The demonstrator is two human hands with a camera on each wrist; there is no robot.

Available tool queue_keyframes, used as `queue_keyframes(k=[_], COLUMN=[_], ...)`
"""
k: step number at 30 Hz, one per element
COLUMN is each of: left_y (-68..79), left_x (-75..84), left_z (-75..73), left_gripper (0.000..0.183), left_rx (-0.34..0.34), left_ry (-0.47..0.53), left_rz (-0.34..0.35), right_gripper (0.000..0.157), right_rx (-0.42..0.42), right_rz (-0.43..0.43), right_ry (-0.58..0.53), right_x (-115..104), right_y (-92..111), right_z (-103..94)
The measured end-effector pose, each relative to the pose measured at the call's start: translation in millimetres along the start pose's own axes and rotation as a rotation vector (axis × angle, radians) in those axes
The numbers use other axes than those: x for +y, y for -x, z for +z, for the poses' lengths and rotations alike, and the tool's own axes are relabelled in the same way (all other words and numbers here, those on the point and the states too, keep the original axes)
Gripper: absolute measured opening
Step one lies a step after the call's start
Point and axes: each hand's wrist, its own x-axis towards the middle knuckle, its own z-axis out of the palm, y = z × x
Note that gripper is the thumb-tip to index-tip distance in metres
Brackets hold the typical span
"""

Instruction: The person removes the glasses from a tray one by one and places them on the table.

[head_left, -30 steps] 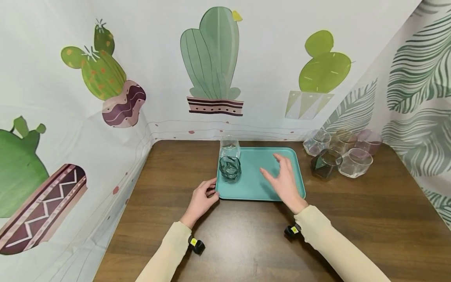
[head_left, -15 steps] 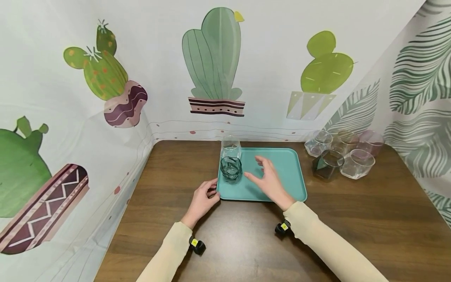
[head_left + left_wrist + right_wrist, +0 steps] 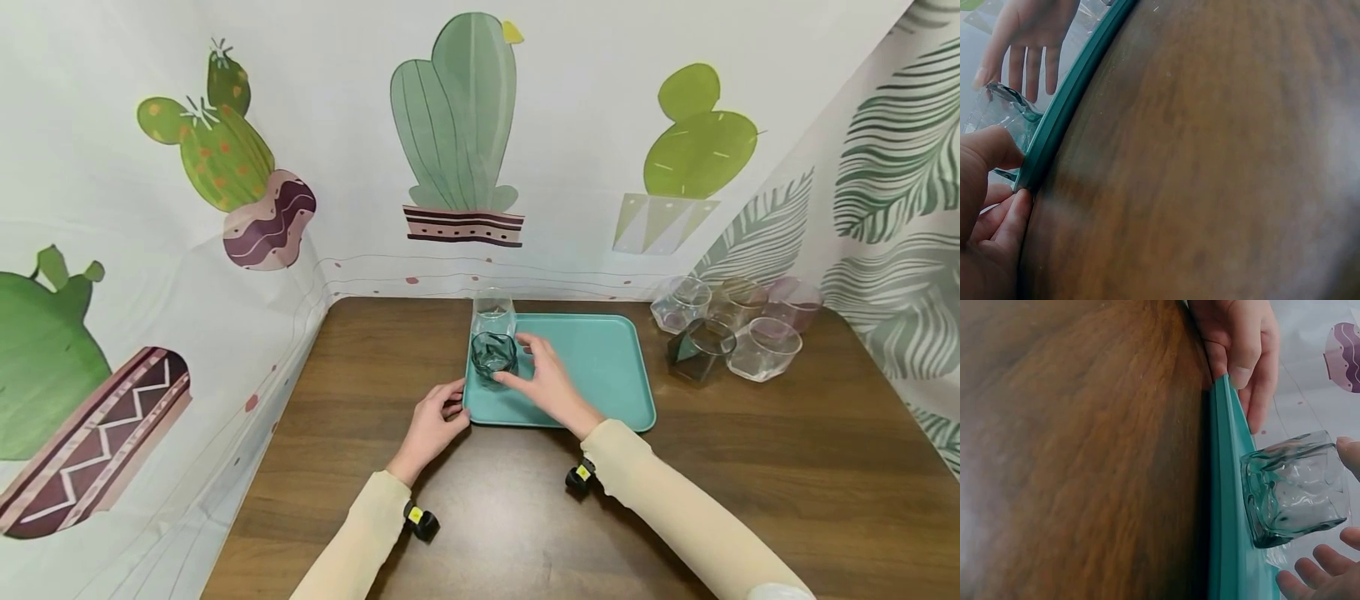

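A teal tray (image 3: 592, 367) lies on the wooden table, bearing two glasses near its left edge. The nearer is a smoky green tumbler (image 3: 492, 357) with wavy sides; behind it stands a taller clear glass (image 3: 492, 307). My left hand (image 3: 431, 423) holds the tray's front left corner, thumb over the rim and fingers at its outer side in the left wrist view. Over the tray, my right hand (image 3: 547, 385) spreads thumb and fingers at the green tumbler's right side. In the right wrist view the thumb (image 3: 1349, 453) is right at the tumbler's rim while the fingers stand apart from it.
Several tinted and clear glasses stand together to the tray's right, among them a dark grey glass (image 3: 701, 350) and a clear one (image 3: 765, 348) in front. A printed cactus cloth (image 3: 360, 167) hangs behind the table (image 3: 510, 517).
My right hand has moved left across the tray to the green tumbler, its thumb and fingers still spread. My left hand stays at the tray corner. The glasses have not moved.
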Motion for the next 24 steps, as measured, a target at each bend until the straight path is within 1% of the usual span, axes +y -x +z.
queue_keyframes(k=[5,13,19,24], left_y=[0.6,0.7,0.7,0.8], left_x=[1.0,1.7,1.3,0.9], left_z=[0.0,-0.3,-0.2,-0.4], left_gripper=[0.055,0.055,0.055,0.055], left_rx=[-0.002,-0.005,-0.007,-0.006], left_ry=[0.006,0.002,-0.004,-0.005], left_rz=[-0.004,0.0,-0.002,-0.006], right_gripper=[0.088,0.093,0.093,0.091], right_rx=[-0.021,-0.054,-0.068,-0.068], right_rz=[0.007,0.029,0.034,0.026], right_ry=[0.011,0.015,0.031,0.022], right_x=[1,2,1,1], right_y=[-5,-10,-13,-12], right_z=[5.6,9.8,12.3,13.1])
